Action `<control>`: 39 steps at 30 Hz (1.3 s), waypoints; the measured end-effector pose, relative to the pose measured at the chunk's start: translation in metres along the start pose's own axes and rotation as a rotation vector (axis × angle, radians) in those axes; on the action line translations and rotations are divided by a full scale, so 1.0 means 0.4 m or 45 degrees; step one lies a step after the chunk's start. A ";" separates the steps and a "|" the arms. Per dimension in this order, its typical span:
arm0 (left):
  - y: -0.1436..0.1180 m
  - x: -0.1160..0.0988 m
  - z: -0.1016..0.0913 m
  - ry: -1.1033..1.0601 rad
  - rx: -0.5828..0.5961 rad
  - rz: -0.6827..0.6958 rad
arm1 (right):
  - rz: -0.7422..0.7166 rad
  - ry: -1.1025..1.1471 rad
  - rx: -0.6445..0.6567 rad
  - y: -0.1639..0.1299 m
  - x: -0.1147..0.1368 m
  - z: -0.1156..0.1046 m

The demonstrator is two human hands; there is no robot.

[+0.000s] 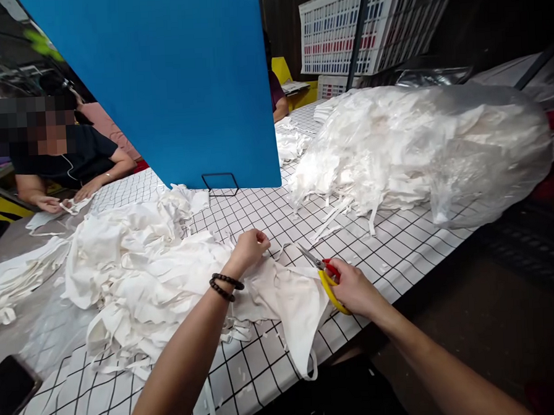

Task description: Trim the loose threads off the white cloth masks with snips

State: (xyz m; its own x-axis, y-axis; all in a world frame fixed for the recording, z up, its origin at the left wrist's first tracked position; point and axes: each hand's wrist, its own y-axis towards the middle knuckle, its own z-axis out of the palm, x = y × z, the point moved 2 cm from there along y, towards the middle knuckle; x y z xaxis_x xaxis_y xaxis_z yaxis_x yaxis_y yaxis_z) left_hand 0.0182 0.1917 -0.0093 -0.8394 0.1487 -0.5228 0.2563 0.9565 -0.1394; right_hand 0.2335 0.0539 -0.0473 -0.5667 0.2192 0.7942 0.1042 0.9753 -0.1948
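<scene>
**A:** What are the two hands doing, near the lower middle of the frame?

**B:** The right hand (355, 288) has its grip closed round the red-and-yellow handles of a small pair of metal scissors (321, 272); the blades stand slightly apart, pointing to the upper left. The left hand (250, 248), with a dark beaded bracelet (225, 286) on its wrist, has its grip pinched shut on the upper edge of a white fabric piece with thin straps (291, 303).

**A:** Where does that piece lie?

**B:** Flat on the white surface with a black grid pattern (400, 250), between the two hands, its lower loop hanging over the near edge. The scissor tips are just above its right side.

**A:** And around it?

**B:** Left of it, touching it, sits a loose heap of similar white fabric pieces (136, 270). In the upper right, a clear plastic bag stuffed with white pieces (431, 143) rests on the surface, straps spilling from its open end. An upright blue panel (182, 82) stands behind, top centre. At the far left another person in a dark shirt (70, 159) handles white fabric. A dark phone (8, 389) lies in the lower left corner.
</scene>
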 end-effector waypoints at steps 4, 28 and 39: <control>-0.004 -0.001 0.025 -0.119 -0.038 -0.017 | -0.012 0.057 0.039 0.010 0.010 0.006; -0.635 0.113 0.092 -0.770 -0.186 -0.668 | 0.006 -0.258 -0.524 0.165 -0.039 -0.143; -0.475 0.085 0.047 -0.086 -0.214 -0.136 | -0.062 -0.045 -0.195 -0.039 0.057 -0.071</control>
State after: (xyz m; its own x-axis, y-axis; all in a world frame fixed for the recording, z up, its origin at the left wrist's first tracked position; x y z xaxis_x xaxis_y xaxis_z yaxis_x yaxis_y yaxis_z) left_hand -0.0499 0.0102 -0.0165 -0.8220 0.0326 -0.5686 0.0791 0.9952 -0.0573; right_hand 0.2422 0.0445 -0.0100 -0.6025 0.1731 0.7791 0.1976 0.9782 -0.0646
